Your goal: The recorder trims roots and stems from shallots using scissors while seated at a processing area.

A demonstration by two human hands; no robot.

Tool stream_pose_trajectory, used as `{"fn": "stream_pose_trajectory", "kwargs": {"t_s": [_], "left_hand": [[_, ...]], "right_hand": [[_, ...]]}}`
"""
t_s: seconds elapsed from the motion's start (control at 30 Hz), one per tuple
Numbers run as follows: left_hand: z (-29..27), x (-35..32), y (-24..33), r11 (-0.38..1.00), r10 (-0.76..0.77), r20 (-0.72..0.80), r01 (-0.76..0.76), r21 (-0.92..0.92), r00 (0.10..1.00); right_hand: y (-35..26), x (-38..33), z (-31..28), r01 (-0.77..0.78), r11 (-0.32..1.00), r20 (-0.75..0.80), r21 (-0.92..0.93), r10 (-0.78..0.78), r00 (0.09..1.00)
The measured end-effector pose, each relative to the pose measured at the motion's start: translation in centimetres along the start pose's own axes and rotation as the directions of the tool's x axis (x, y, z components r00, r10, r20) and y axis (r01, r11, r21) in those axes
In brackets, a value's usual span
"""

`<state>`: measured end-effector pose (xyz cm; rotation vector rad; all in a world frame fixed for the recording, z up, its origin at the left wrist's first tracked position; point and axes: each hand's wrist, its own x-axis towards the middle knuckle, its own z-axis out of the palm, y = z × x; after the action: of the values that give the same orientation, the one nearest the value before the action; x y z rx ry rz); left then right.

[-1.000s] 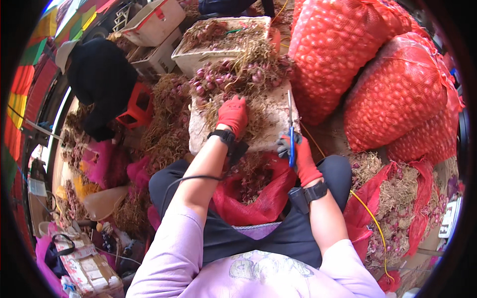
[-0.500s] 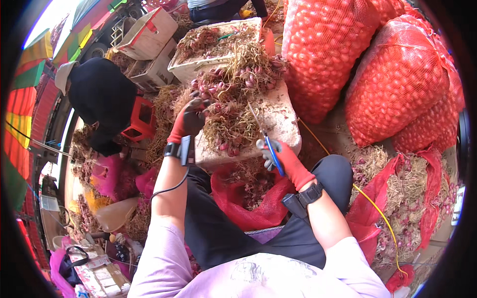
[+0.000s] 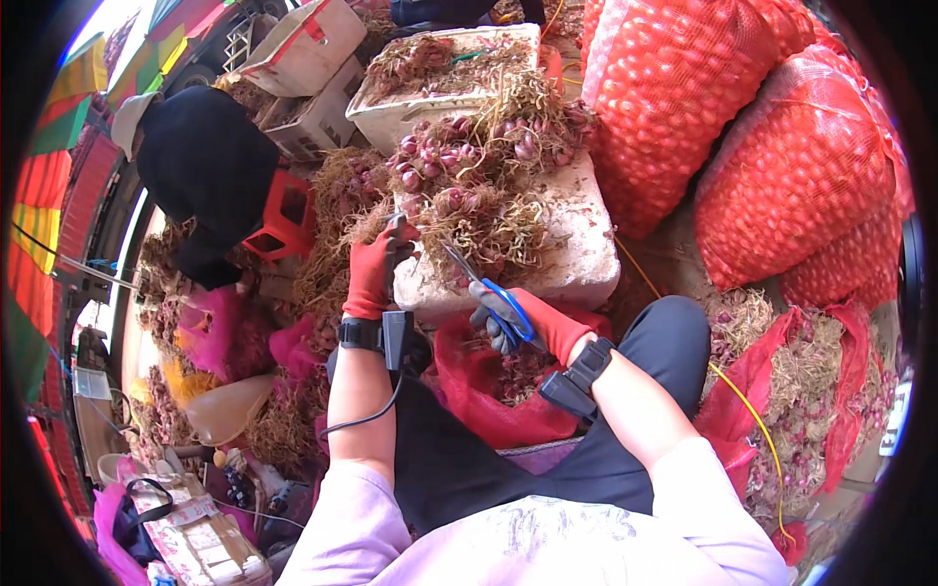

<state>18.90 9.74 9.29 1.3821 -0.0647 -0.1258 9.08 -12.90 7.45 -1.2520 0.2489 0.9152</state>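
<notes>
My left hand (image 3: 379,264), in a red glove with dark grey fingers, is by the left edge of a white foam box (image 3: 576,256). Its fingers are curled together next to dried stalks; what they pinch is hidden. My right hand (image 3: 532,324), gloved alike, is closed round the blue handles of a pair of scissors (image 3: 512,311). The slim blades point up and left toward a heap of shallots (image 3: 440,156) with dry tops and roots, piled on the box. Between my knees, below the box, a red mesh bag (image 3: 479,396) hangs open with shallots and dry scraps inside.
Big red mesh sacks (image 3: 796,166) full of shallots stand at the right. Behind the heap is another foam box (image 3: 376,119) of dry stalks. A person in black (image 3: 205,156) bends at the left beside a red stool (image 3: 283,215). A yellow cord (image 3: 757,420) runs along the right.
My left hand has come down and nearer, away from the heap's upper left. The scissors and right hand have shifted left, and the blades now slant further left. The view has shifted slightly.
</notes>
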Motion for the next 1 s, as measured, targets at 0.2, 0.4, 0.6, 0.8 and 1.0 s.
{"fn": "stream_pose_trajectory", "kwargs": {"t_s": [0.2,0.4,0.6,0.8,1.0], "left_hand": [[-0.1,-0.3,-0.7,0.969,0.115,0.143,-0.142,0.202,0.983],[0.5,-3.5,-2.4,0.666,0.324,0.362,-0.483,0.569,0.874],[6.2,-12.2,-2.9,0.987,-0.073,0.476,-0.006,0.163,0.876],[8.9,-16.1,-6.9,0.976,-0.196,0.458,0.127,0.177,0.867],[10.9,-17.6,-7.5,0.812,-0.471,0.222,0.518,-0.269,0.854]], "right_hand": [[-0.1,4.4,-0.4,0.188,0.972,-0.107,0.140,-0.174,0.979],[1.2,0.9,-0.5,0.154,0.982,-0.140,0.107,-0.139,0.980],[4.0,-7.1,-1.4,0.273,0.927,-0.228,0.259,-0.216,0.949],[8.2,-6.6,-1.5,0.459,0.888,-0.310,0.017,-0.431,0.847],[9.1,-6.1,-1.6,0.554,0.820,-0.342,-0.143,-0.566,0.750]]}}
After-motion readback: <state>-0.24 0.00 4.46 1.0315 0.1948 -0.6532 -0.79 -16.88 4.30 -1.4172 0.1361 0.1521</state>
